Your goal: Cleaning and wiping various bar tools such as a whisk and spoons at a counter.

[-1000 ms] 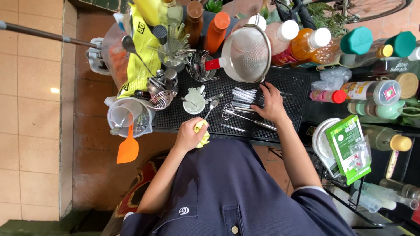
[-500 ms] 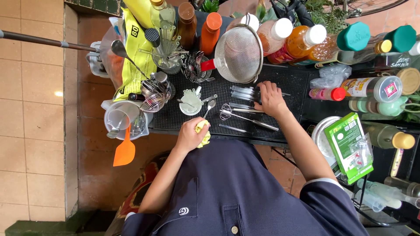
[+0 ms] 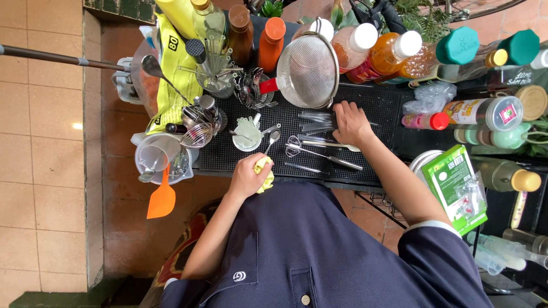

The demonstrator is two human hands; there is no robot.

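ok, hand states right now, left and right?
Left hand: closed, holding a yellow cloth.
Right hand: open, fingers resting on the metal straws on the black bar mat.

Drink stall: syrup bottles (image 3: 394, 54), strainer (image 3: 307, 71), bar mat (image 3: 377, 108).

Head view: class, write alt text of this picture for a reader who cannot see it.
A person's left hand grips a yellow cloth while the right hand rests on metal utensils laid out on a black mat. A metal strainer, sauce bottles and an orange spatula crowd around.
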